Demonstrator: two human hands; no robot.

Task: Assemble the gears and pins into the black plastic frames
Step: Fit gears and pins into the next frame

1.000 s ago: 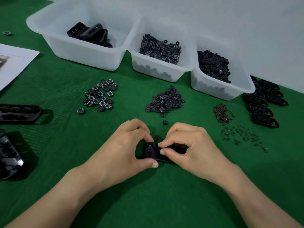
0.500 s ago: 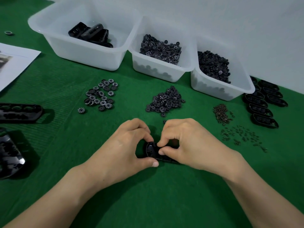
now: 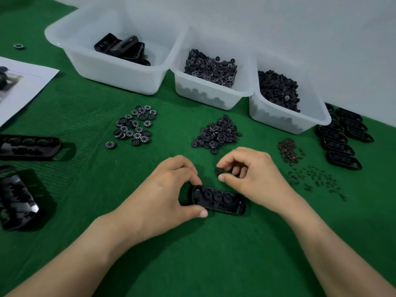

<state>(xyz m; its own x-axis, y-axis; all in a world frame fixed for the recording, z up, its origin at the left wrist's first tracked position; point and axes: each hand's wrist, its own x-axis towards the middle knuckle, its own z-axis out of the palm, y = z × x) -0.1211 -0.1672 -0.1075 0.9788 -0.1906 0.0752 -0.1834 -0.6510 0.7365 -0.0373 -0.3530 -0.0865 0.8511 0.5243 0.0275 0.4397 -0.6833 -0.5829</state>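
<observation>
Green ribbed cloth (image 3: 192, 260) covers the whole surface, and open cloth is seen along the near edge, between and beside the forearms. Three translucent white bins (image 3: 120, 80) are lined up side by side along the far edge, loaded with black parts. A white printed sheet (image 3: 23, 86) is laid at the left edge, and two glossy black trays (image 3: 27, 147) are set below it. A row of black frames (image 3: 340, 144) is stacked at the right edge, just beside the right bin. The left hand (image 3: 167, 189) is closed on the left end of the black frame (image 3: 218, 200), which is pinched between thumb and forefinger and rests flat on the middle of the cloth. It is an oblong shell with rounded ends, open side up, with three round parts seen in a row inside and a slot at its right end. The right hand (image 3: 255, 176) is held just beyond the frame's far edge, apart from it, and a small black gear (image 3: 219, 170) is pinched between its thumb and forefinger. Beyond the hands lie numbered wheels (image 3: 135, 125), a heap of black gears (image 3: 216, 133) and, toward the right, dark pins (image 3: 312, 179), all well apart from the frame.
</observation>
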